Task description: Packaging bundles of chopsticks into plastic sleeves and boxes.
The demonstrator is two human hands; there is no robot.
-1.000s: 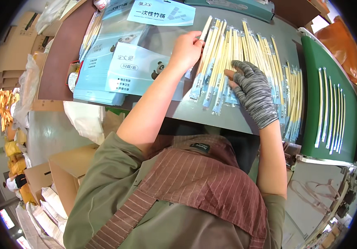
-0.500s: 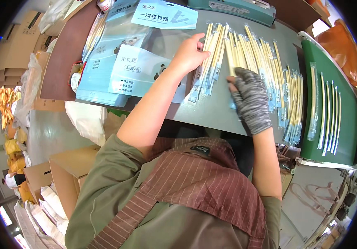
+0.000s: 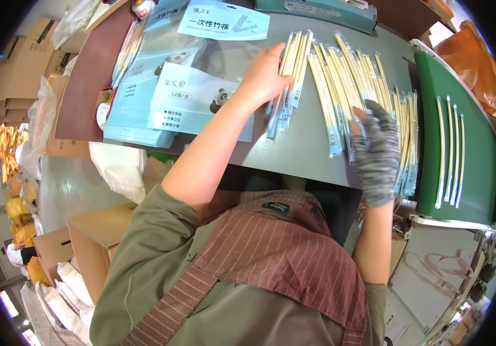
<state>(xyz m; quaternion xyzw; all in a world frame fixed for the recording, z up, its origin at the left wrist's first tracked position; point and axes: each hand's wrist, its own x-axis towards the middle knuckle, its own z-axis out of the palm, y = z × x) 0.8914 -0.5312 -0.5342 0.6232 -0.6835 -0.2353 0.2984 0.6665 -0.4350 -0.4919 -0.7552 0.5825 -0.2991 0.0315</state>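
Observation:
Individually wrapped bamboo chopsticks lie in rows across the grey tabletop. My bare left hand (image 3: 264,78) is closed around the left side of a small bunch of wrapped chopsticks (image 3: 298,63), thumb across it and index finger along its edge. To the right, a larger spread of wrapped chopsticks (image 3: 340,78) fans out, clear-wrapped above and blue at the lower ends. Over the near part of that spread is my right hand (image 3: 379,153), in a grey fingerless glove, its thumb and fingers apart. Beside it, another dense group of wrapped chopsticks (image 3: 409,138) lies at the table's right side.
Blue-and-white printed plastic pouches (image 3: 196,104) are stacked on the left. A teal metal device (image 3: 323,14) stands at the back. Right of the table, a green conveyor belt (image 3: 478,173) carries several wrapped chopsticks. Cardboard boxes (image 3: 101,230) sit at the lower left.
My right hand has moved right and nearer from the gap beside the left bunch, and its fingers have spread. My left hand stays at its bunch. The chopsticks on the belt have shifted.

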